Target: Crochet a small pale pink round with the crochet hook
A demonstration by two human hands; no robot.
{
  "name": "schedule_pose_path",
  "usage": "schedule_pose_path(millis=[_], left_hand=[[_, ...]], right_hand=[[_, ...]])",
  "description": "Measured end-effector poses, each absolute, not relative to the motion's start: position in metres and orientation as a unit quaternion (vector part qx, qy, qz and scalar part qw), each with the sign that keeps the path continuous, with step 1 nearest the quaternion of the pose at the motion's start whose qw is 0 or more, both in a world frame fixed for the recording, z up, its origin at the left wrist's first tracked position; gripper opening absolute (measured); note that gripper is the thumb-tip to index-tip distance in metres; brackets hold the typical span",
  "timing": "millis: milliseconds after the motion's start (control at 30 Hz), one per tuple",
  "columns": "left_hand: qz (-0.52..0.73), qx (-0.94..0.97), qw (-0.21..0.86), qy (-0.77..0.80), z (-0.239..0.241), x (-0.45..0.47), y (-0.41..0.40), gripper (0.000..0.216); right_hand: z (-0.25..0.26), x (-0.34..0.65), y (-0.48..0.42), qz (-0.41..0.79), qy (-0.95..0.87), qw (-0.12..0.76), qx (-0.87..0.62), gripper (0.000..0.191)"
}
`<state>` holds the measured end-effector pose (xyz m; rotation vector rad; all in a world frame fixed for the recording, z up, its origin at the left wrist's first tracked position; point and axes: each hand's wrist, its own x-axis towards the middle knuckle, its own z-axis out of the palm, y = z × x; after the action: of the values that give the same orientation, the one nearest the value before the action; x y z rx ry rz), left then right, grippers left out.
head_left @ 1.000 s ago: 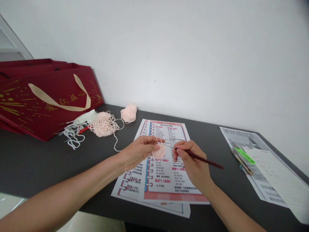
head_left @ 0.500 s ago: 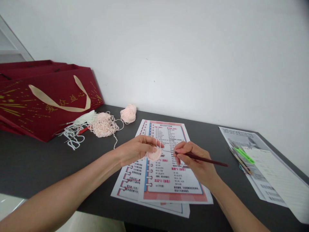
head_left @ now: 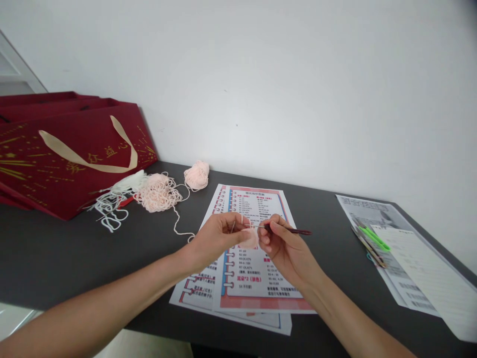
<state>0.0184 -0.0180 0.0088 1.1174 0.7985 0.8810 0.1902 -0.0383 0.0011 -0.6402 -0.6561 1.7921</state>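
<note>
Pink knitted piece (head_left: 249, 239): small, pale, rounded in outline, slightly blurred; stitch detail too soft to read. Position: centre of frame, above the printed sheets (head_left: 257, 303), its upper left part covered by the thumb. Left hand (head_left: 219, 233) pinches it between thumb and fingers; a pale yarn loop crosses the index finger. Right hand (head_left: 285, 241) grips the hook (head_left: 300, 231), dark red-brown handle pointing right, thin metal shaft pointing left to the piece's upper edge. Whether the tip sits inside a stitch: cannot tell.

Yarn strand runs from the loose pink yarn heap (head_left: 158, 191), left of centre, down to the left hand.

Edges: tabletop (head_left: 324, 228) meets the wall (head_left: 283, 99) behind the sheets; front edge slants across lower left, under the left forearm. Room: a broad dark strip lies between the sheets and the lined paper (head_left: 421, 268) at right, the right forearm crossing its lower part. Left of the sheets, another dark stretch reaches toward the red bag (head_left: 93, 129), upper left.
</note>
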Motion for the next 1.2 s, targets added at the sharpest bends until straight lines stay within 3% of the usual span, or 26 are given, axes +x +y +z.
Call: schedule_pose_path(millis=[233,700,1200], left_hand=[[0.377,0.426,0.756,0.324,0.006,0.026,-0.026,0.014],[0.416,0.33,0.775,0.343,0.009,0.032,-0.031,0.017],[0.383,0.298,0.82,0.303,-0.003,0.028,-0.025,0.013]], right_hand=[[-0.005,0.186,-0.039,0.739,-0.274,0.555,-0.265,0.006],[-0.01,0.184,-0.039,0.749,-0.335,0.507,-0.263,0.012],[-0.008,0.189,-0.036,0.723,-0.324,0.535,-0.293,0.014]])
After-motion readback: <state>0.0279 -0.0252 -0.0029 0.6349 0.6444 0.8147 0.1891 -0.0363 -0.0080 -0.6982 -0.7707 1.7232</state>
